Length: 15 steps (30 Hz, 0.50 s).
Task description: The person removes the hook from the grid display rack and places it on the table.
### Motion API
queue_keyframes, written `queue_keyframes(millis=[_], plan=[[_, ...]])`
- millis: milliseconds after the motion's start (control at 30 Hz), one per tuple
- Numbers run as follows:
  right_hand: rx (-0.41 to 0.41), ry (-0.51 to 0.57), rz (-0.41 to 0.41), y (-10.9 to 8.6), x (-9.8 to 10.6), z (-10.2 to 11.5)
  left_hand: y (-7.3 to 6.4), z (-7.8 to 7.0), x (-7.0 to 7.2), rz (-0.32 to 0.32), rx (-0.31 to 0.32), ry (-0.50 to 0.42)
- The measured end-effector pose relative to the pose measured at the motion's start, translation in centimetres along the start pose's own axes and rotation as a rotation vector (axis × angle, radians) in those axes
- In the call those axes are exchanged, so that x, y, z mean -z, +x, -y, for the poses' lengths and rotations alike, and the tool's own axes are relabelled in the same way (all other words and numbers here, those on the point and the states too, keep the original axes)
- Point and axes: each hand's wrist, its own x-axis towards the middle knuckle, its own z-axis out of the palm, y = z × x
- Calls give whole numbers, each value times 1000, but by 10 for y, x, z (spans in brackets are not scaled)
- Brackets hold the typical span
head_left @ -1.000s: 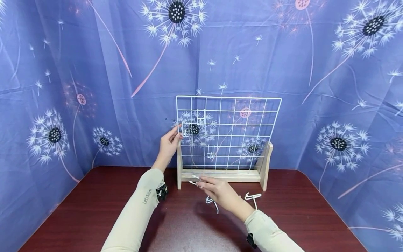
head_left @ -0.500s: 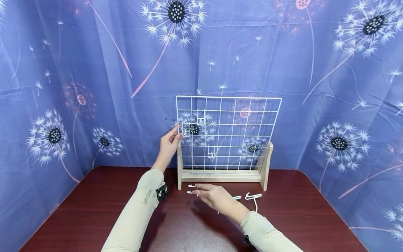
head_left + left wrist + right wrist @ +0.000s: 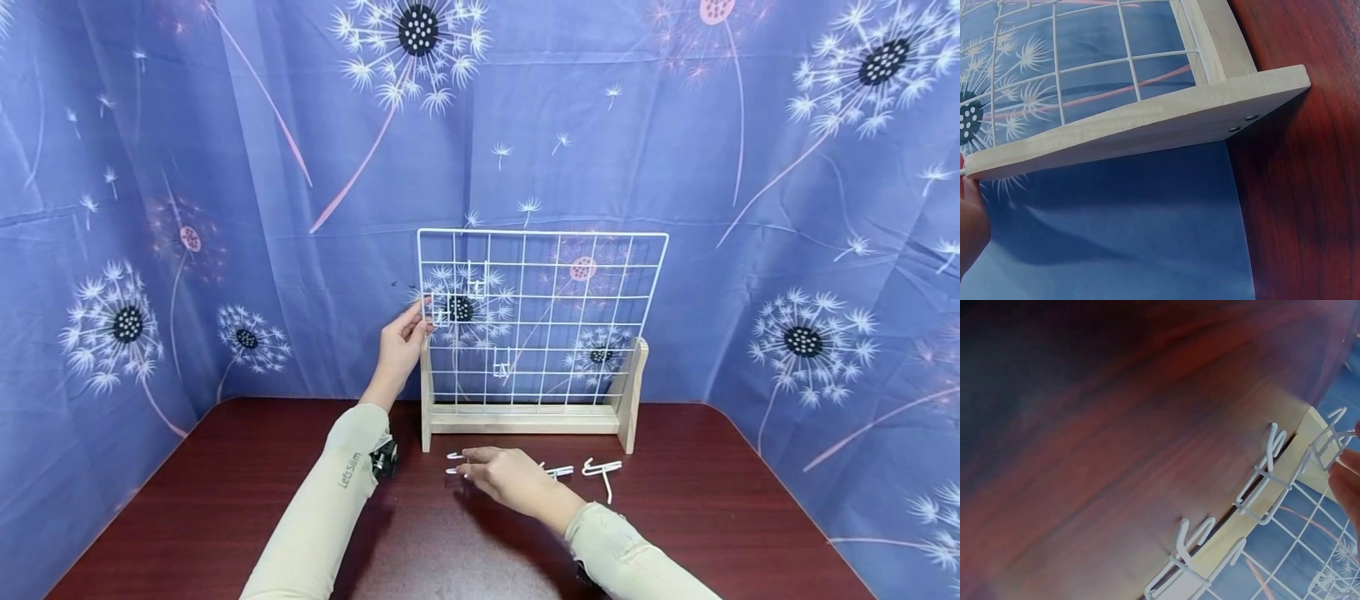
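A white wire grid panel (image 3: 543,232) stands upright in a pale wooden stand (image 3: 525,423). My left hand (image 3: 397,350) pinches the panel's left edge wire just above the stand's side post; the left wrist view catches only part of that hand (image 3: 971,225). In front of the stand, low over the table, my right hand (image 3: 513,479) holds a white wire hook (image 3: 1329,449) between fingers and thumb. Its two bent ends point left in the head view. Several similar hooks hang on the grid's left half, such as the lower hook (image 3: 501,368).
Two loose white hooks lie on the dark red table (image 3: 247,500) right of my right hand: a nearer hook (image 3: 558,472), partly covered by the hand, and a farther hook (image 3: 602,469). A blue dandelion-print curtain (image 3: 315,100) encloses the table's back and sides.
My right hand has lowered towards the table and come nearer to me with the hook, its bent ends now away from the stand's base. The left hand keeps its place on the panel edge.
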Motion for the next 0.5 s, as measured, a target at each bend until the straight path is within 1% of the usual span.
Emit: queue_keyframes(millis=[200,333,433,500], plan=[[-30,1,62,0,-2,4,-1,4,1,-10,-4,12],[-28,-23,77,1,-2,6,-1,4,1,-4,-1,2],[-16,-42,76,1,-3,6,-1,0,2,7,-6,-14],[-6,-53,73,1,-4,7,-3,-7,1,16,-5,-11]])
